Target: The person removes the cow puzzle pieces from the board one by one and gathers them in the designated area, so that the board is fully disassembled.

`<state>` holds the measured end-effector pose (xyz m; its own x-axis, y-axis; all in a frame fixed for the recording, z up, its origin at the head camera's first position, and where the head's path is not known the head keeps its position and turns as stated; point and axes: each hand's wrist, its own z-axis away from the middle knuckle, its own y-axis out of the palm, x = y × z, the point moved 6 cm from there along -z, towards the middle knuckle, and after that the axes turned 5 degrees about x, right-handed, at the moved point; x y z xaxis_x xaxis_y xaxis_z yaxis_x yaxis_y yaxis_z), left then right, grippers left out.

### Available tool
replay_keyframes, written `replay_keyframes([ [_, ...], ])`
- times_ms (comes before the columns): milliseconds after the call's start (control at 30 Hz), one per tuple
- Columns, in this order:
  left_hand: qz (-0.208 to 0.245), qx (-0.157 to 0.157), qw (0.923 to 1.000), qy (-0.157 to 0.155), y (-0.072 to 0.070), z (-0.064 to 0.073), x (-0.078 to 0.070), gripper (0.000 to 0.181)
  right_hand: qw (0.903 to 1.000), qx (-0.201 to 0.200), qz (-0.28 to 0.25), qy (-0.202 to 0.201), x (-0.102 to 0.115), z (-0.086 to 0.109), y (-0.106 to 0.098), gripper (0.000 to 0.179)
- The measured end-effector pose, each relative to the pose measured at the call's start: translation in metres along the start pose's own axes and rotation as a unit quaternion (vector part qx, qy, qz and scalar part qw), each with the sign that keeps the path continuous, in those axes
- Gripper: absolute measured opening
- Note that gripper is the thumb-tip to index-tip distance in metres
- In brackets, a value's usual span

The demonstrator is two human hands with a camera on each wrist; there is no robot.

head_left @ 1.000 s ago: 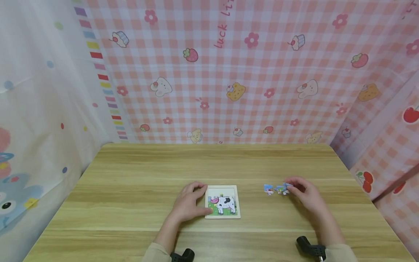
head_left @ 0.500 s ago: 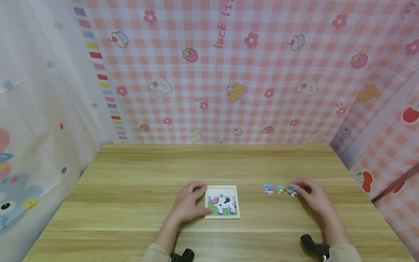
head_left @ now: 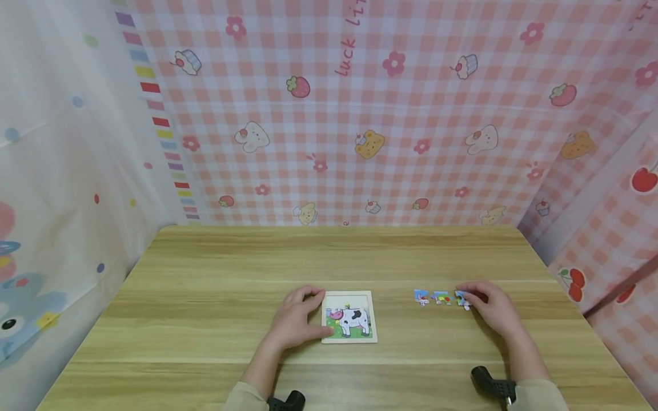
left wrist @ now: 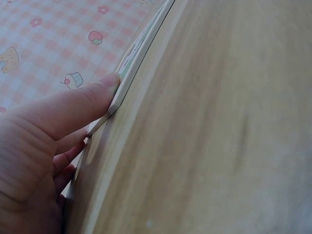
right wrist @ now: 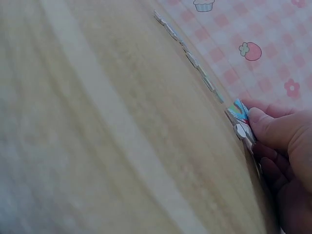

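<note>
A square wooden jigsaw puzzle tray (head_left: 374,319) with a cow picture lies on the table; the upper part of its picture area is pale and bare. My left hand (head_left: 294,319) holds its left side, thumb over the near corner and fingers at the far one. In the left wrist view the thumb (left wrist: 105,87) presses on the tray's edge. My right hand (head_left: 488,308) pinches a blue jigsaw piece (head_left: 461,299), seen tilted in the right wrist view between thumb (right wrist: 268,124) and fingers. To its left lie a piece with red and yellow (head_left: 442,298) and a blue-and-white piece (head_left: 421,297).
The wood-grain table (head_left: 231,262) reaches back to a pink checked cloth (head_left: 329,114). White printed cloth (head_left: 67,142) hangs on the left side, more checked cloth on the right. Black wrist mounts (head_left: 493,385) sit at both sleeves.
My right hand has moved a little to the right with its piece, away from the red-and-yellow piece, and the piece has turned. The left hand and the tray have stayed put.
</note>
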<state>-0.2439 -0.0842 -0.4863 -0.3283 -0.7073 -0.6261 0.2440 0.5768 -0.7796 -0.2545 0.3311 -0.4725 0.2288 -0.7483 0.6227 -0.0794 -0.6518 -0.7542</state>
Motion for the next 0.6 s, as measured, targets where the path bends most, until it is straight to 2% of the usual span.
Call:
replay_keyframes([
  [267, 0.000, 0.000, 1.0000, 0.003, 0.0000, 0.0004, -0.0003, 0.087, 0.9994, -0.028, 0.006, -0.019, -0.0015, -0.0005, 0.0020, 0.011],
  [600, -0.005, -0.002, 1.0000, 0.001, 0.0002, 0.0004, -0.0007, 0.087, 0.9986, -0.045, 0.013, -0.024, -0.0018, -0.0020, 0.0026, 0.010],
])
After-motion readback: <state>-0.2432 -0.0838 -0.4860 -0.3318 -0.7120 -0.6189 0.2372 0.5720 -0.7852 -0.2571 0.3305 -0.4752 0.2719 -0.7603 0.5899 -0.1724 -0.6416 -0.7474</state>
